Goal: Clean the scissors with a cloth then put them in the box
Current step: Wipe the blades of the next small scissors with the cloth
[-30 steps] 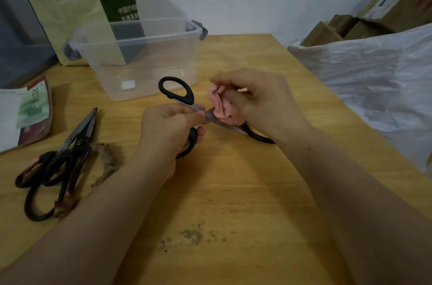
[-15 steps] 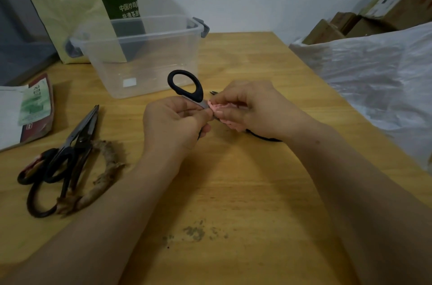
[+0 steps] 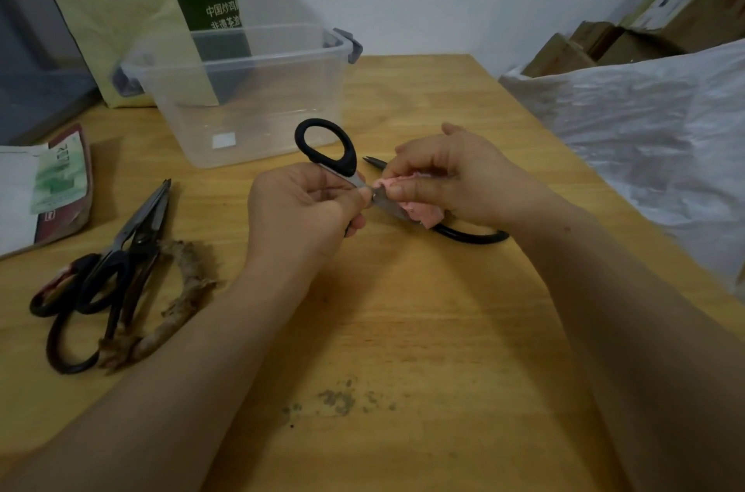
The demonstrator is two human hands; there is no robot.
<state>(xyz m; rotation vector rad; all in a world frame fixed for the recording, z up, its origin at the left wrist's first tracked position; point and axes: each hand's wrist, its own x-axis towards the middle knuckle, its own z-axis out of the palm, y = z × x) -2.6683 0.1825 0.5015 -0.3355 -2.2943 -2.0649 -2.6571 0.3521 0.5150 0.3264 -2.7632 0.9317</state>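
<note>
Wiping step under way mid-table: left hand (image 3: 300, 209) grips the opened scissors (image 3: 349, 155) by one handle, right hand (image 3: 451, 177) pinches pink cloth (image 3: 421, 211) around a blade; next likely finish wiping, then carry to box (image 3: 262, 108) at 11 o'clock.

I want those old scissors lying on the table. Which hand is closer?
Left. The left hand, gripping the black-handled scissors, sits just right of the old scissors; the right hand, pinching the pink cloth, is farther right.

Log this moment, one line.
step: wiping | left hand: grips scissors | right hand: pinches pink cloth against scissors | box: no scissors inside
</note>
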